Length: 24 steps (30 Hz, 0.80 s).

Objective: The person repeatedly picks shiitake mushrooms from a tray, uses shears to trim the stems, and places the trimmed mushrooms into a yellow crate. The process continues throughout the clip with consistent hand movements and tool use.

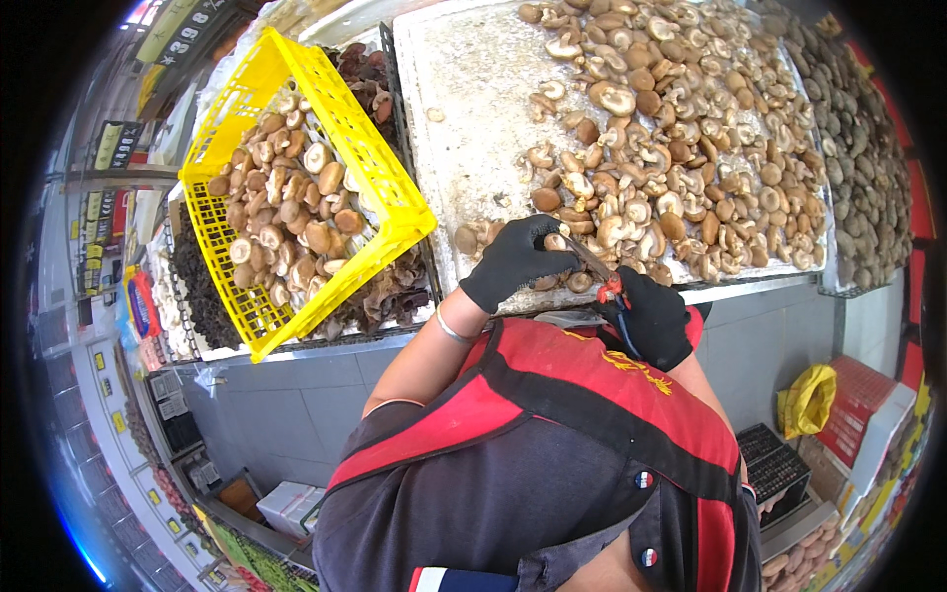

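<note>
My left hand (527,255), in a black glove, holds a shiitake mushroom (555,242) over the near edge of a white foam board (473,111). In my right hand (651,314), also gloved in black, is a pair of scissors (588,259) with red wrapping near the pivot; the blades point at the mushroom's stem. Whether the blades touch it cannot be told. A large heap of loose shiitake mushrooms (666,148) covers the board's right part. To the left, a tilted yellow plastic basket (399,222) holds many more mushrooms.
Dark wood-ear fungus (385,296) lies under and beside the basket. Darker produce (858,163) is piled at the far right. Below the stall's edge stand a black crate (773,462), a yellow bag (806,403) and a white box (288,507). Price signs (115,144) hang at the left.
</note>
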Tool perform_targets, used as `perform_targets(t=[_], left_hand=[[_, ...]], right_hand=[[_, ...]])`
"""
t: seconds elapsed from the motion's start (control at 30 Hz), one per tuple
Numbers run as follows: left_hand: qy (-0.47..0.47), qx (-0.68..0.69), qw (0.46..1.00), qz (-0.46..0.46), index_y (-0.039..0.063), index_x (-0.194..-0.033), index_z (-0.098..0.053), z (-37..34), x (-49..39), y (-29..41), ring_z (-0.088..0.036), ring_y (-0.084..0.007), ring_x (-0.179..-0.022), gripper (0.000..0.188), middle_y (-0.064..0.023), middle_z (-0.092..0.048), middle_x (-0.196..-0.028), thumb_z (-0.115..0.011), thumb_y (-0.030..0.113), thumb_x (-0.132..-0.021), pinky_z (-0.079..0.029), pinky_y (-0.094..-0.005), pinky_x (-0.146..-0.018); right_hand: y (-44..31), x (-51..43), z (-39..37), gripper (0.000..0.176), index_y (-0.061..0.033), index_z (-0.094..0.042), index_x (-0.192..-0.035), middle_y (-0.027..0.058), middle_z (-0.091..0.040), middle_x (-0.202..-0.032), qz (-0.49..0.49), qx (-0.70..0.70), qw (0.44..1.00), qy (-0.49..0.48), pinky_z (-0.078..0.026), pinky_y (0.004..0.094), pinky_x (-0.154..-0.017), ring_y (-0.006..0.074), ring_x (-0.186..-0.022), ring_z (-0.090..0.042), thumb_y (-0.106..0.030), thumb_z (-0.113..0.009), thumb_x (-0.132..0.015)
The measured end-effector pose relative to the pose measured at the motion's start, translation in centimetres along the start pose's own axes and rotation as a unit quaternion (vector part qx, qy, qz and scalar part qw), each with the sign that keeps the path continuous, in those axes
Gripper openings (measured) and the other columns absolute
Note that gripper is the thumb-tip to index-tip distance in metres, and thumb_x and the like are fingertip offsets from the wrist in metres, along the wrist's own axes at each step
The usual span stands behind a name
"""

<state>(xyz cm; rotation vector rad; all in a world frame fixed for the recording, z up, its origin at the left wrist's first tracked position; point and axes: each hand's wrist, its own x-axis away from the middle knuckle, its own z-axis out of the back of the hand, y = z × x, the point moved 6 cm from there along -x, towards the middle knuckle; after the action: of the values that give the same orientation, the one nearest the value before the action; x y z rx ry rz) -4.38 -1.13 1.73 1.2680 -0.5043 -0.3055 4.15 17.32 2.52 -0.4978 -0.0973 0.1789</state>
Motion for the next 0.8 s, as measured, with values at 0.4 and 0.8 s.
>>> perform_targets(t=[0.4, 0.8], left_hand=[[-0.028, -0.039, 0.999, 0.023, 0.001, -0.096, -0.064, -0.3, 0.4, -0.8, -0.052, -0.0065, -0.068, 0.031, 0.0000, -0.059, -0.074, -0.075, 0.020, -0.074, -0.044, -0.0251, -0.061], [0.467, -0.373, 0.766, -0.235, 0.002, -0.111, -0.060, 11.9, 6.2, 10.1, -0.058, -0.0282, -0.101, 0.041, -0.0110, -0.063, -0.106, -0.076, 0.014, -0.075, -0.045, -0.0375, -0.091]], right_hand=[[0.0, -0.1, -0.8, 0.035, -0.0108, -0.056, -0.113, 0.0147, -0.064, -0.071, 0.013, -0.052, 0.998, -0.034, -0.049, 0.0439, -0.057, 0.0348, -0.065, -0.064, -0.021, -0.063, -0.081], [1.8, -0.6, 1.1, 0.036, -0.0105, -0.060, -0.101, 0.0135, -0.067, -0.079, -0.072, -0.140, 0.985, 0.064, -0.050, 0.0396, -0.060, 0.0342, -0.073, -0.066, -0.036, -0.073, -0.079]])
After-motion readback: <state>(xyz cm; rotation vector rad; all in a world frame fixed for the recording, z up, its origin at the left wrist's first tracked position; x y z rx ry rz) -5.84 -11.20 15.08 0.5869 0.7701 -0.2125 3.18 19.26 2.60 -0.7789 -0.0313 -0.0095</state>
